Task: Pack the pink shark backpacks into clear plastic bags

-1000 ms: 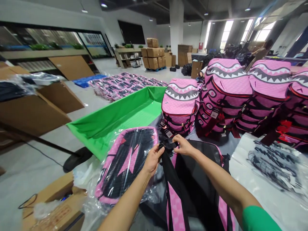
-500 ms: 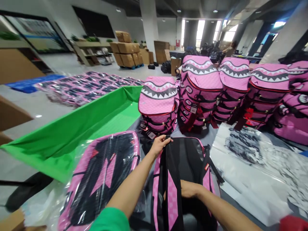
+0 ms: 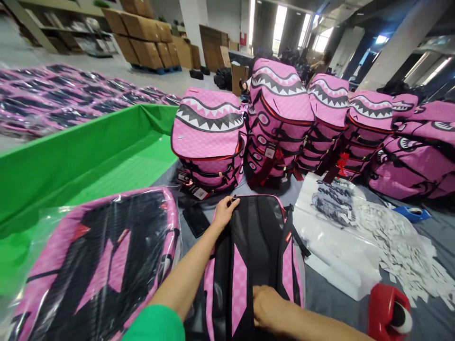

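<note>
One black-and-pink backpack (image 3: pixel 254 251) flat, between bagged pink backpack (image 3: pixel 95 265) and white plastic sheet (image 3: pixel 337 246) | left hand (image 3: pixel 223 213): fingers curled over its top edge | right hand (image 3: pixel 268 308): on lower panel, grip unclear | risk: side strap (image 3: pixel 295 232) snagging sheet if dragged

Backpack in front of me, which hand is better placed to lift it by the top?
Left, probably: the left hand is at the backpack's top end, while the right hand rests near its lower part.
</note>
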Motion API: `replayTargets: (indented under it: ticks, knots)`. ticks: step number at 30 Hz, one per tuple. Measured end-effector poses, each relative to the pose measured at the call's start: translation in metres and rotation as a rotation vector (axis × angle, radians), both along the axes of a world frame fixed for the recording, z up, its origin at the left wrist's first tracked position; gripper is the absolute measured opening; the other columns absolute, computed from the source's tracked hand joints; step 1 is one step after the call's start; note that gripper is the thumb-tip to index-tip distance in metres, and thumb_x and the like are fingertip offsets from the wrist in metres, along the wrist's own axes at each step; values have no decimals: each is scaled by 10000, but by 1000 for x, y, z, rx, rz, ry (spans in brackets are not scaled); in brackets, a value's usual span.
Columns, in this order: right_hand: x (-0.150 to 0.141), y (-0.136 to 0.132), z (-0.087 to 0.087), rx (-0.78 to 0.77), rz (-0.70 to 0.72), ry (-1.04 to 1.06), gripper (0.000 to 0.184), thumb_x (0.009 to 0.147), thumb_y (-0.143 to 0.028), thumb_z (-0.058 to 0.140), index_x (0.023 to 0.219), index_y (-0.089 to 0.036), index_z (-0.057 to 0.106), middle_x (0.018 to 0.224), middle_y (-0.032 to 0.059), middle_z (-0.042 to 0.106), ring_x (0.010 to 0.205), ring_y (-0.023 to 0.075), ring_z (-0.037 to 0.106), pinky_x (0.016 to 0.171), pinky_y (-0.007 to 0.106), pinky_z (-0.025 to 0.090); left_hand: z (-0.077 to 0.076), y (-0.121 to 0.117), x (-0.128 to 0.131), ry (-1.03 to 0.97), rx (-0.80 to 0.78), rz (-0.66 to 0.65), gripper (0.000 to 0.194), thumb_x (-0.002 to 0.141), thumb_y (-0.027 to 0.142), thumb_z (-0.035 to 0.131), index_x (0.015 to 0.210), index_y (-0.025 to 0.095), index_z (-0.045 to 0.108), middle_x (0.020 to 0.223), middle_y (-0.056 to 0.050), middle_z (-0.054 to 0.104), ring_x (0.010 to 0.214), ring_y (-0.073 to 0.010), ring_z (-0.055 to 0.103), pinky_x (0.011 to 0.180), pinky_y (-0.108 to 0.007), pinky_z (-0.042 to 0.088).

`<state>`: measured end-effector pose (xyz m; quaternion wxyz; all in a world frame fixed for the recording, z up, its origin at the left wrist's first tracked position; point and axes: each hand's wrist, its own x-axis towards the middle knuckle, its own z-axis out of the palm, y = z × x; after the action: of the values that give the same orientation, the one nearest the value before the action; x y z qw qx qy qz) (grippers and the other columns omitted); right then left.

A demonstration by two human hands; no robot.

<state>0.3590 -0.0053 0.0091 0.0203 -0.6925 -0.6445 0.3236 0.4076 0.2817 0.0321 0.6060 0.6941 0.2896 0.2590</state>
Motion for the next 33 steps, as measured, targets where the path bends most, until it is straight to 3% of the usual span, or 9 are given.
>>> replayTargets:
  ticks: [4,6,9,13,16,19,24,28,33]
  knots:
    - [58,-13,31,-124,36,-94,362,766,-535,796,689,-194,701,756,68,679,777,230,624,618,281,414,-6,-16,4,225,396,131,271,846,359,698,1005,144,660,1145,-154,653,1144,-324,547,1043,-471,407]
    - [118,-17,59,-55,-298,-85,363,925,-516,620,747,-212,707,686,34,665,670,181,618,589,254,368,-2,-22,6,451,645,173,345,907,332,647,1157,95,633,1246,-205,619,1140,-353,554,998,-497,440]
    - [207,-3,83,207,-921,-289,300,988,-411,483,989,-201,698,858,87,715,821,224,661,660,271,393,8,-36,8,561,861,220,457,929,332,639,1308,85,574,1367,-221,563,1167,-360,556,973,-501,468]
    - [260,39,77,229,-1152,-154,359,948,-452,471,867,-158,661,638,55,643,642,214,634,607,280,434,20,-72,20,308,1055,-79,289,957,235,589,1239,188,633,1372,-124,597,1299,-300,504,1116,-491,381]
    - [255,51,76,326,-1131,-103,306,879,-438,500,717,-189,571,642,26,627,673,203,630,637,279,465,19,-102,41,232,872,-437,324,970,190,541,1287,218,600,1347,-79,624,1297,-240,511,1108,-433,399]
    - [226,37,88,544,-1110,-128,254,838,-457,505,814,-207,547,754,19,651,760,198,638,709,278,477,12,-122,61,260,695,-597,430,943,166,555,1370,217,546,1366,-75,621,1257,-228,534,1046,-402,444]
    - [158,9,89,775,-883,-151,204,823,-419,552,862,-219,539,641,-23,611,529,161,594,548,245,415,-4,-140,71,226,644,-577,499,938,137,518,1418,274,521,1421,-49,564,1198,-211,540,1046,-398,415]
    - [119,3,87,827,-853,-219,123,835,-342,554,843,-220,537,588,-43,579,467,138,567,504,228,397,-18,-147,78,246,582,-534,490,939,128,518,1366,358,578,1337,-27,560,1195,-200,538,1049,-397,397]
    - [92,-17,108,960,-841,-169,111,834,-291,601,797,-218,526,588,-60,537,457,96,523,483,193,412,-20,-142,91,269,518,-517,362,954,203,538,1278,316,651,1242,-52,572,1184,-227,562,1046,-439,420]
